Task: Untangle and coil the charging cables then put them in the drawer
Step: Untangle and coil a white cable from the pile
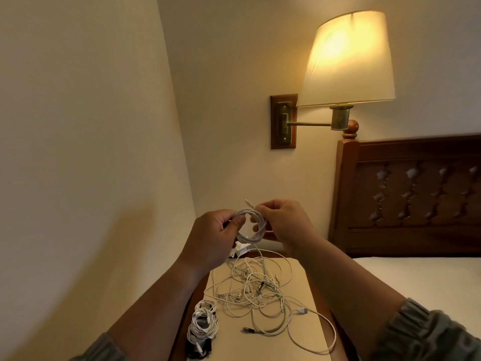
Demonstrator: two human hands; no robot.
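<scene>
Coiled cable (249, 225) partly hidden by both hands, drawer unseen

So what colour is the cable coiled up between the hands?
White; the coiled cable shows best in the head view, the only one.

You look into a corner where two cream walls (78, 126) meet. Ahead of you a lit lamp with a pale shade (348, 61) hangs on a brass swing arm (307, 123) from a wooden wall plate (276, 121) — its glow warms the wall around it. To your right stands a dark carved headboard (416, 194) with a round finial (352, 126), white bedding (421, 277) below it. Beneath you sits a wooden nightstand (182, 342) — its top shows a cream surface (229, 345).
</scene>
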